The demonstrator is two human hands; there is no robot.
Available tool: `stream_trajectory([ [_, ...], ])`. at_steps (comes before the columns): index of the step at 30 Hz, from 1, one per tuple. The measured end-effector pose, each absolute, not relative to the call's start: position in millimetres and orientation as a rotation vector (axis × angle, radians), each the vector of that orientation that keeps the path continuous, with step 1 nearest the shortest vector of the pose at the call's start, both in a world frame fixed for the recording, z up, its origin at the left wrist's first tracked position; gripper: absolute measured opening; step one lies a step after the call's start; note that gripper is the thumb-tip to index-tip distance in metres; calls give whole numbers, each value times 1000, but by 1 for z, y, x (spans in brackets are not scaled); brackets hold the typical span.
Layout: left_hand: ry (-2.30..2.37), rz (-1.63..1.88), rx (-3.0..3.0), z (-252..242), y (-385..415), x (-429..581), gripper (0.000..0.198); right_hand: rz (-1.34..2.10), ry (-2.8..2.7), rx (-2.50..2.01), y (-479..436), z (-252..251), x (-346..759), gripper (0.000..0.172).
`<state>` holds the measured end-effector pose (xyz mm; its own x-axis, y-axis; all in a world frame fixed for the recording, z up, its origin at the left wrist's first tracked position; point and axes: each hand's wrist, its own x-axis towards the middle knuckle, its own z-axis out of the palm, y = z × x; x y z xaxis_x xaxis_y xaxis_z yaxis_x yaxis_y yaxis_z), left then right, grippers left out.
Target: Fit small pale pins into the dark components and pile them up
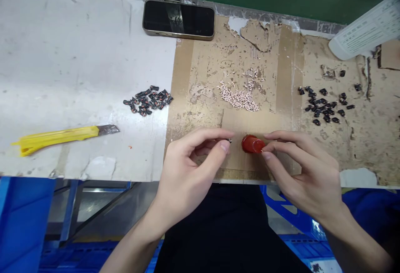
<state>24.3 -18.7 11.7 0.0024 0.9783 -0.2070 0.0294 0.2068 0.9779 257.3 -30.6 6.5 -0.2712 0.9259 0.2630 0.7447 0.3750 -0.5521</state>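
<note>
Your left hand [187, 171] pinches a tiny black part [229, 140] between thumb and fingertips. Your right hand [301, 169] pinches a red plastic cap [252, 144] the same way. Parts sit just apart, over cardboard [240, 165]. Pale pink bits [239, 97] lie ahead; loose black pieces [321, 106] lie ahead-right.

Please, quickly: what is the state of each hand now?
Left hand: closed, pinching a small black part.
Right hand: closed, holding a red plastic cylinder.
</note>
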Motion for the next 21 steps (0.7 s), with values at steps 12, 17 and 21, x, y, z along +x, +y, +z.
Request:
stream_trajectory([
  [12, 1019, 967, 811, 15, -22, 57, 17, 1254, -1336, -1402, -38, 29, 253, 12],
  [17, 1035, 959, 832, 17, -22, 61, 18, 1204, -1366, -1405, -37, 35, 246, 14],
  [21, 1050, 949, 876, 18, -23, 60, 18, 1203, -1383, -1388, -37, 35, 244, 15],
])
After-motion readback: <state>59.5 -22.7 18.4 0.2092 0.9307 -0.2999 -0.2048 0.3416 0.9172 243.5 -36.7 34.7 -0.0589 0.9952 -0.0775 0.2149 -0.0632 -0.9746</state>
